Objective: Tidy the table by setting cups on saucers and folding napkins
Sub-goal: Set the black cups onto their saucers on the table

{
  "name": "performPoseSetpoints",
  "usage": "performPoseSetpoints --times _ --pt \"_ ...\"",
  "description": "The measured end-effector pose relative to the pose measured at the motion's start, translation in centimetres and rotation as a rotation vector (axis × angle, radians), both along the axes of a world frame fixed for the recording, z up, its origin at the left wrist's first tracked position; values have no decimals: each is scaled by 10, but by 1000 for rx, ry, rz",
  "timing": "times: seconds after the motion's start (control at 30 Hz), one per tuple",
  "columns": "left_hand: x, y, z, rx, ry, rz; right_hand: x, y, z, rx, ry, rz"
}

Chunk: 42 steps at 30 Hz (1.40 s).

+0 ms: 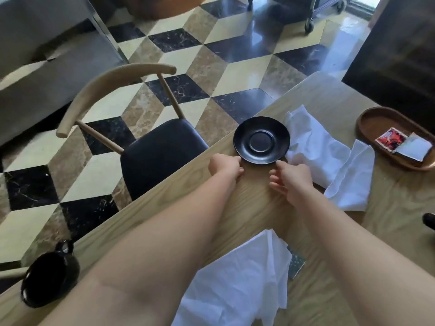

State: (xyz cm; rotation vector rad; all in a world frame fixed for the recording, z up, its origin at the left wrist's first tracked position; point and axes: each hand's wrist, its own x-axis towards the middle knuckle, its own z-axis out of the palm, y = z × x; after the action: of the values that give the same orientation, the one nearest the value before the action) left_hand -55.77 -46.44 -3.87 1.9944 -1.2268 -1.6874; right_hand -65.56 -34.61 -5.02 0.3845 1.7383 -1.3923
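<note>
A black saucer (261, 140) lies flat near the far edge of the wooden table (247, 191), with no cup on it. My left hand (226, 167) pinches its near left rim. My right hand (290, 178) touches its near right rim with the fingertips, the other fingers spread. A black cup (48, 277) stands at the table's left edge, close to my left elbow. One crumpled white napkin (329, 156) lies just right of the saucer. Another white napkin (237, 281) lies unfolded between my forearms.
A brown oval wooden tray (367, 121) holding small packets sits at the right. A dark object (429, 221) pokes in at the right edge. A wooden chair with a black seat (160, 151) stands beside the table's far edge, over tiled floor.
</note>
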Motion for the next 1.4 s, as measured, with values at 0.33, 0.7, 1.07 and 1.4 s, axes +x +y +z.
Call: performPoseSetpoints --times 0.33,0.7,1.07,1.4 --pt "-15 -7 -5 -107 36 -13 -4 -15 -16 58 206 48" --pt "140 -12 13 -47 37 244 103 -41 13 42 285 499" --pt "210 -11 1 30 68 455 158 -66 13 88 345 718" --pt "221 -10 -14 166 217 525 166 -69 -8 125 350 713"
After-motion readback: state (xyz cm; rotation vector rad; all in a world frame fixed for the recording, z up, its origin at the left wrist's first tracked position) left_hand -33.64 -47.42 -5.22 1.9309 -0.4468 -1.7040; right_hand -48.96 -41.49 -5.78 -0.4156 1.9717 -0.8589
